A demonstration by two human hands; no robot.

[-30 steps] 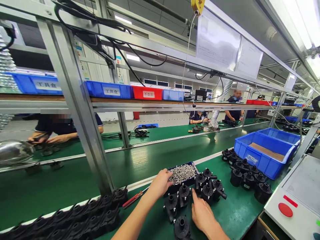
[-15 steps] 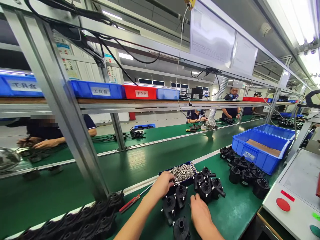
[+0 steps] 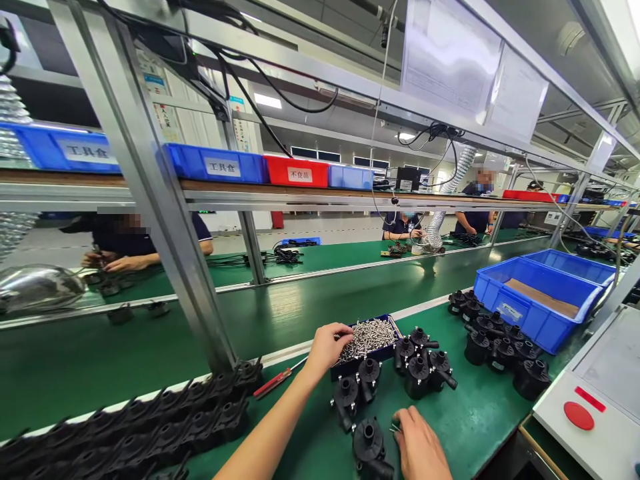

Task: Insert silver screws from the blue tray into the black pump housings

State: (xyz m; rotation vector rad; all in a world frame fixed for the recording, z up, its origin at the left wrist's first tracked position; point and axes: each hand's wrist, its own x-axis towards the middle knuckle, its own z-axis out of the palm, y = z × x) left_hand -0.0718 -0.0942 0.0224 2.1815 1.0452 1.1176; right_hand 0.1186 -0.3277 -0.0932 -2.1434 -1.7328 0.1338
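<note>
My left hand point(image 3: 327, 347) rests at the left edge of a small dark tray of silver screws point(image 3: 367, 335), fingers curled over the screws. My right hand point(image 3: 420, 447) is low at the front, fingers bent beside a black pump housing point(image 3: 367, 441), with small silver screws at its fingertips point(image 3: 395, 427). Two more black housings point(image 3: 356, 387) stand between my hands. A cluster of black housings point(image 3: 423, 367) sits just right of the tray.
Further black housings point(image 3: 495, 340) stand by two blue bins point(image 3: 537, 303). A row of black parts point(image 3: 150, 427) and a red-handled tool point(image 3: 273, 383) lie at left. A white control box with a red button point(image 3: 579, 415) is at right. Other people work across the green conveyor point(image 3: 200, 333).
My right hand has drawn back from the middle housings toward the nearest housing at the front. My left hand stays at the screw tray, fingers now curled.
</note>
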